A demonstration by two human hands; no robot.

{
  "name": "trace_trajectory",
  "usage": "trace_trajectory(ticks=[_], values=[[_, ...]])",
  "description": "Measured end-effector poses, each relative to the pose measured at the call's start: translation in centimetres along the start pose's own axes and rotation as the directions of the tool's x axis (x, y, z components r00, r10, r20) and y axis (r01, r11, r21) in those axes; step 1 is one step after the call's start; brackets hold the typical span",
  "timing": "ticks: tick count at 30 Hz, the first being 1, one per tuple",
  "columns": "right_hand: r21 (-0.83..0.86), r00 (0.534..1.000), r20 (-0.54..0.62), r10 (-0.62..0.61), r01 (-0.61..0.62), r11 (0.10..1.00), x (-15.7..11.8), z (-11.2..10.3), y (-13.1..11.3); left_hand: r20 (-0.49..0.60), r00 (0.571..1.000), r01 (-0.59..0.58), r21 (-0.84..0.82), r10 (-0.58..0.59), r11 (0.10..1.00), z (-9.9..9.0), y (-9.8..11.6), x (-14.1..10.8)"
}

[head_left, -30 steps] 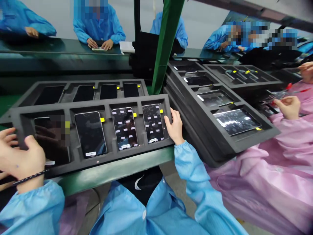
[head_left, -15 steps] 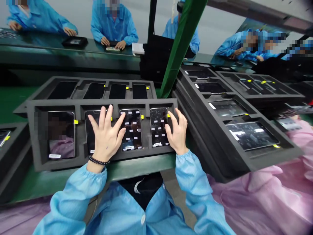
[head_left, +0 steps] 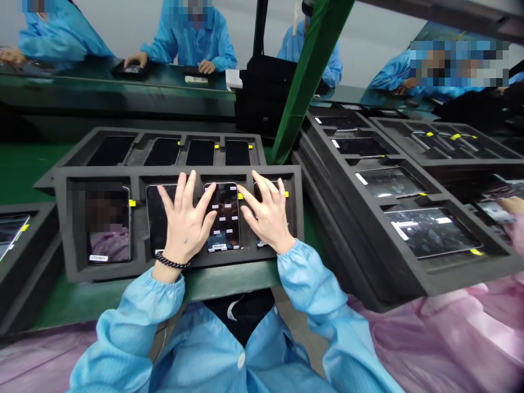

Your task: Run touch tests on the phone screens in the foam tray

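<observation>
A dark foam tray (head_left: pixel 65 229) with a row of slots lies in front of me on the green bench; each slot holds a phone with a yellow tab. My left hand (head_left: pixel 184 224) rests flat with fingers spread over the second phone (head_left: pixel 158 215), its fingertips near the third phone (head_left: pixel 223 215). My right hand (head_left: pixel 268 215), also spread, covers most of the rightmost phone. The third phone, dotted with white stickers, lies between my hands. Neither hand holds anything.
A second tray of phones (head_left: pixel 164 150) sits behind the first. More foam trays (head_left: pixel 409 218) with phones stand stacked and tilted at the right, beside a green post (head_left: pixel 303 93). A person in a pink gown (head_left: pixel 450 333) sits at my right. Several workers in blue sit across the belt.
My left hand came from the tray's left end to the second phone. My right hand slid from the tray's right edge onto the rightmost phone. The view shifted so the tray sits more central.
</observation>
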State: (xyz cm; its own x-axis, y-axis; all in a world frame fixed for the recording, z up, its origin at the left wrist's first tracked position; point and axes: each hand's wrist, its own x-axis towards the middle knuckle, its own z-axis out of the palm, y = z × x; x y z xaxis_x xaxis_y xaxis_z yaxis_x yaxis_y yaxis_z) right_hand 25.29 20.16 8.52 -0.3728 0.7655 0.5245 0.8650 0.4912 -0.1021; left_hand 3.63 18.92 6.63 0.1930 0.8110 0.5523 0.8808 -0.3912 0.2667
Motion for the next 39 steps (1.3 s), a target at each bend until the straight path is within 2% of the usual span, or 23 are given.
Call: trace_trajectory(ticks=[3, 5, 11, 16, 23, 27, 32, 35, 39], values=[[-0.002, 0.997, 0.055, -0.045, 0.045, 0.999, 1.1, 0.2, -0.8, 0.025, 0.998, 0.058, 0.005, -0.058, 0.998, -0.3, -0.1, -0.2], [0.011, 0.997, 0.051, -0.054, 0.053, 0.999, 1.1, 0.2, -1.1, 0.036, 0.997, 0.069, 0.015, -0.069, 0.998, -0.5, -0.3, -0.4], [0.053, 0.989, 0.056, -0.135, 0.132, 0.99, -1.0, 0.1, -1.4, -0.022, 1.0, -0.003, 0.022, 0.004, 1.0, -0.7, -0.5, -2.0], [0.027, 0.989, 0.036, -0.143, 0.142, 0.989, -2.1, 0.3, -1.6, 0.05, 0.998, -0.034, -0.006, 0.035, 0.999, -0.5, -0.5, -3.5], [0.073, 0.989, 0.065, -0.136, 0.131, 0.989, -4.1, 0.5, -1.4, 0.031, 0.998, -0.053, -0.004, 0.053, 0.999, -1.2, -0.6, -6.3], [0.05, 0.981, 0.029, -0.191, 0.19, 0.981, -3.8, 0.7, -1.9, 0.036, 0.997, -0.071, 0.008, 0.07, 0.997, -1.1, -0.5, -7.1], [0.046, 0.964, -0.018, -0.266, 0.267, 0.963, -3.4, 1.1, -2.5, -0.029, 0.991, -0.131, -0.022, 0.13, 0.991, -0.9, -0.4, -7.4], [0.064, 0.956, -0.085, -0.28, 0.286, 0.956, -4.2, 1.1, -2.4, 0.003, 0.984, -0.178, -0.027, 0.179, 0.984, -0.6, -0.6, -7.8], [0.053, 0.955, -0.077, -0.286, 0.29, 0.956, -5.5, 0.8, -2.1, 0.031, 0.983, -0.178, -0.043, 0.18, 0.983, -0.6, -0.9, -8.8]])
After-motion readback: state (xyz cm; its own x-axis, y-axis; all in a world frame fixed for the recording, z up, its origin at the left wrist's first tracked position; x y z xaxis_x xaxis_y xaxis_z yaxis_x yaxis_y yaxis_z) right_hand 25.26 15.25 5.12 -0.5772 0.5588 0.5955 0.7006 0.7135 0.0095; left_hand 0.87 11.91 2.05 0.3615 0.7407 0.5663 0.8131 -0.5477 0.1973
